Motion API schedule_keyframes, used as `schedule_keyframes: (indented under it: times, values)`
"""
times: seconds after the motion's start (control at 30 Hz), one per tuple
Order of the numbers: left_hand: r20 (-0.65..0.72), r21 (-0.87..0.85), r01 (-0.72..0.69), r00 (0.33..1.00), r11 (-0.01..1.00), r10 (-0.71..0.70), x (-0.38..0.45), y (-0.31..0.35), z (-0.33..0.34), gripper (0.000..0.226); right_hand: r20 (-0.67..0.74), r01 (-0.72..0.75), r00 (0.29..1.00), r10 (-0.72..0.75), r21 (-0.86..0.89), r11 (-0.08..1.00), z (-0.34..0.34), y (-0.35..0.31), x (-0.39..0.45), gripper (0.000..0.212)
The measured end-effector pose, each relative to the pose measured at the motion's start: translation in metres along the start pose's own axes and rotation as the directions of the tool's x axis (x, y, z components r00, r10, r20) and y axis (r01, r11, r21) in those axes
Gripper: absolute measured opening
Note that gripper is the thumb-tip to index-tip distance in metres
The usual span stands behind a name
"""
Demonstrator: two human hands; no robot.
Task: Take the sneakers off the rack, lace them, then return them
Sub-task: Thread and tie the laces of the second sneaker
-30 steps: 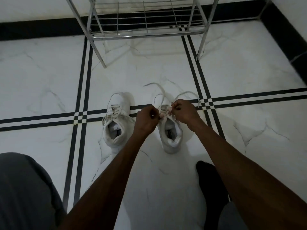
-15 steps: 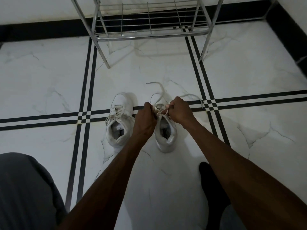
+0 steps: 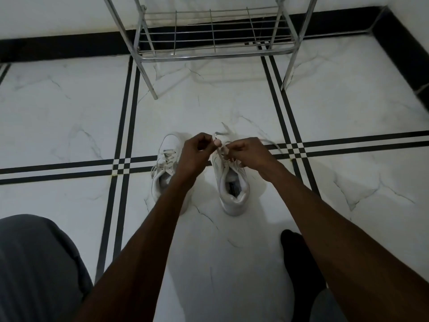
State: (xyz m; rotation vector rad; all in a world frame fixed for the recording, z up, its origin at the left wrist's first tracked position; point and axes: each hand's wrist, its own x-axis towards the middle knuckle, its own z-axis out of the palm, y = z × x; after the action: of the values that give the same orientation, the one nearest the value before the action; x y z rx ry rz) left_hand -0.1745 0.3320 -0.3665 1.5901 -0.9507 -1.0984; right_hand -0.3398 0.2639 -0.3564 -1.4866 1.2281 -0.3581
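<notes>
White marble-look floor tiles (image 3: 69, 126) crossed by paired black stripes fill the view, with a black skirting band along the wall beyond the hands. One chrome wire shoe rack (image 3: 213, 43) stands well beyond the hands, its lowest tier bare; two of its legs reach the floor on the near side.

Two white sneakers sit on the floor side by side, toes pointing away from the person. The left sneaker (image 3: 166, 168) lies just under and beside the left wrist, its laces crossed through the eyelets and loose ends hanging at its side. The right sneaker (image 3: 232, 184) lies directly below both hands, its opening toward the person.

Two bare hands work above the toe end of the right sneaker. The left hand (image 3: 197, 152) is curled nearly closed, thumb and fingers pinched on a strand of white shoelace (image 3: 220, 133) rising from the shoe. The right hand (image 3: 246, 153) is likewise curled tight, fingers pinching lace at the shoe's upper eyelets. Loose lace ends trail onto the floor just beyond the hands, blurred.

Nearer than the hands, one grey-trousered knee (image 3: 34, 263) shows under the left forearm, and one black-socked foot (image 3: 299, 259) rests beneath the right forearm.
</notes>
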Motion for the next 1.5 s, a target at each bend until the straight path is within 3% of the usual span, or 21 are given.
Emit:
schedule_keyframes:
  times: [0.13, 0.23, 0.33, 0.5, 0.63, 0.7, 0.93, 1.07, 1.2, 1.27, 1.33, 1.43, 1.5]
  values:
    - [-0.015, 0.076, -0.117, 0.993, 0.99, 0.119, 0.001, 0.008, -0.007, 0.031, 0.247, 0.122, 0.967, -0.062, -0.235, 0.964, -0.003, -0.013, -0.002, 0.022]
    - [0.011, 0.01, -0.077, 0.997, 0.997, 0.077, -0.001, 0.006, -0.006, 0.032, 0.303, 0.133, 0.951, -0.054, -0.247, 0.96, -0.003, -0.02, -0.002, 0.032]
    - [0.072, -0.001, -0.046, 0.996, 0.999, 0.046, -0.003, 0.003, -0.002, 0.038, 0.261, 0.151, 0.962, -0.079, -0.268, 0.951, -0.002, -0.02, 0.0, 0.039]
    - [0.164, 0.088, -0.043, 0.986, 0.995, 0.028, -0.011, -0.012, 0.003, 0.047, 0.245, 0.216, 0.96, -0.138, -0.33, 0.919, -0.007, -0.017, 0.004, 0.033]
    - [0.141, 0.078, -0.001, 0.99, 0.997, -0.01, -0.009, -0.015, 0.006, 0.036, 0.256, 0.267, 0.952, -0.169, -0.423, 0.866, -0.019, -0.024, 0.007, 0.021]
    - [0.129, 0.062, 0.025, 0.991, 0.998, -0.033, -0.005, -0.015, 0.008, 0.034, 0.206, 0.262, 0.961, -0.185, -0.455, 0.851, -0.022, -0.024, 0.008, 0.009]
    - [0.053, -0.024, 0.11, 0.993, 0.994, -0.108, -0.001, -0.02, 0.014, 0.029, -0.009, 0.311, 0.924, -0.383, -0.567, 0.763, -0.006, -0.015, 0.013, 0.008]
    - [0.04, -0.032, 0.093, 0.995, 0.995, -0.092, -0.002, -0.022, 0.011, 0.026, -0.126, 0.322, 0.897, -0.425, -0.473, 0.82, 0.0, -0.008, 0.012, 0.008]
    - [0.043, 0.154, 0.039, 0.998, 0.987, -0.046, 0.0, -0.027, 0.005, 0.045, -0.162, 0.278, 0.927, -0.338, -0.307, 0.91, 0.001, -0.008, 0.011, 0.01]
    - [0.006, 0.346, -0.041, 0.999, 0.937, 0.042, 0.003, -0.032, 0.002, 0.053, -0.144, 0.255, 0.946, -0.291, -0.225, 0.94, 0.0, -0.009, 0.01, 0.011]
    - [-0.028, 0.498, -0.1, 0.991, 0.862, 0.131, 0.002, -0.03, -0.004, 0.045, -0.134, 0.236, 0.958, -0.254, -0.136, 0.962, -0.002, -0.009, 0.009, 0.014]
    - [-0.093, 0.676, -0.07, 0.979, 0.734, 0.179, 0.006, -0.022, -0.013, 0.023, -0.131, 0.201, 0.971, -0.201, -0.018, 0.98, -0.006, -0.005, 0.009, 0.019]
    - [-0.151, 0.72, -0.047, 0.963, 0.692, 0.222, 0.008, -0.016, -0.018, 0.022, -0.124, 0.173, 0.978, -0.167, 0.04, 0.984, -0.009, -0.001, 0.009, 0.019]
